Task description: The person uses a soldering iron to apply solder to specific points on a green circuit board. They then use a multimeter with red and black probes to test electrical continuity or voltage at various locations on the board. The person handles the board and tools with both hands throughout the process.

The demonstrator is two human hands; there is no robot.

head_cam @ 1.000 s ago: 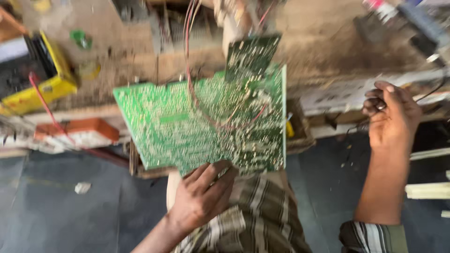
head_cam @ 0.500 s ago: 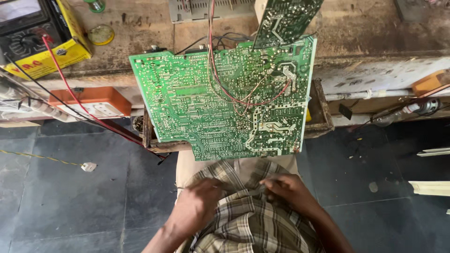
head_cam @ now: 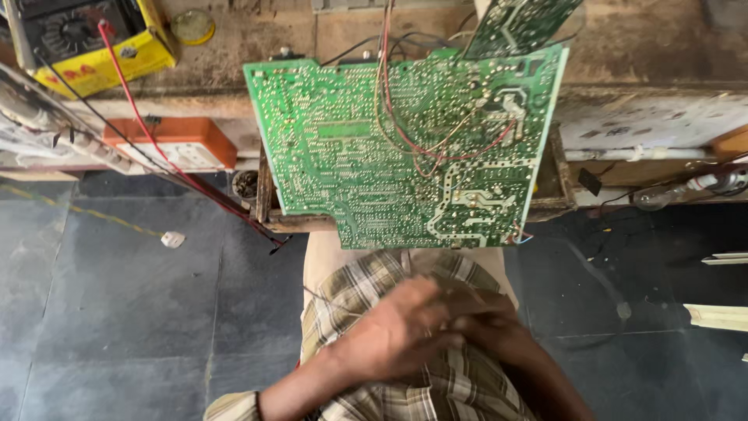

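Left hand grip: the left hand (head_cam: 401, 331) is laid over the right one above the lap; the fingers are blurred, and whether they are spread or pressed together cannot be told.
Right hand grip: the right hand (head_cam: 487, 327) is half covered by the left; whether anything is pinched cannot be told.
Hands together: the two hands are seen touching, on a checked cloth (head_cam: 436, 390) worn over the lap, near the bottom edge of the view.
Circuit board: a large green circuit board (head_cam: 405, 144) is seen solder side up, apart from both hands, laid over the front edge of the desk (head_cam: 647, 47) and overhanging it toward the person.
Board support: a wooden frame (head_cam: 265, 203) is seen under the board's left and lower edges.
Wires: red and pale wires (head_cam: 425, 136) are looped across the middle of the board and led up past its far edge.
Second board: a smaller dark green board (head_cam: 518, 23) is stood tilted at the far right corner of the large one.
Meter: a yellow meter (head_cam: 86, 39) is placed at the far left corner of the desk, with a red lead (head_cam: 148, 132) run down from it.
Orange box: an orange and white box (head_cam: 175, 144) is set at the front edge of the desk, left of the board.
Floor: dark tiles (head_cam: 117, 312) are seen below, with a small white plug (head_cam: 172, 239) lying on them.
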